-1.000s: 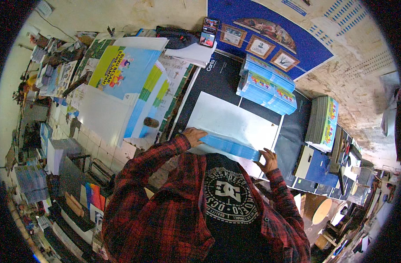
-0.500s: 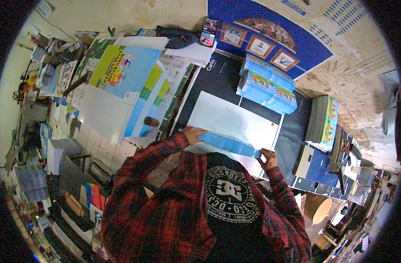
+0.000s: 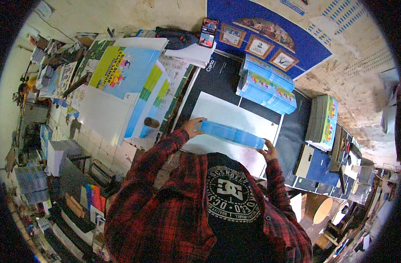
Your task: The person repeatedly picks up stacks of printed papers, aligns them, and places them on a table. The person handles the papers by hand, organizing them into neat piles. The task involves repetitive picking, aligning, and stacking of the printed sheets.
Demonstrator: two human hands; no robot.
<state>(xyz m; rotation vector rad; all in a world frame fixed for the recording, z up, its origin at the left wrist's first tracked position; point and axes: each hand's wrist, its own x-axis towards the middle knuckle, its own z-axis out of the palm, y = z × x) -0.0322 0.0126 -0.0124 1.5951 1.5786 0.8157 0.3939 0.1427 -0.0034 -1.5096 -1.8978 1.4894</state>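
Observation:
A stack of blue-edged booklets [image 3: 231, 134] spans the gap between my two hands, its long edge facing me. My left hand [image 3: 193, 127] is closed on the stack's left end. At the other end my right hand [image 3: 268, 151] grips it, thumb and fingers at the corner. Beneath lies a large white sheet or board [image 3: 222, 108], on the black table surface [image 3: 198, 90]. Whether the stack touches the white surface cannot be made out.
Piles of blue booklets [image 3: 266, 90] stand beyond the white board. A taller booklet stack [image 3: 322, 122] is at the right. Large printed sheets [image 3: 121, 70] lie at the left, with a brown oval object [image 3: 152, 122] on them. A phone [image 3: 208, 33] stands at the back.
The stack has moved a little up and away from me, and more of its blue side shows. Both hands have moved with it, still at its two ends.

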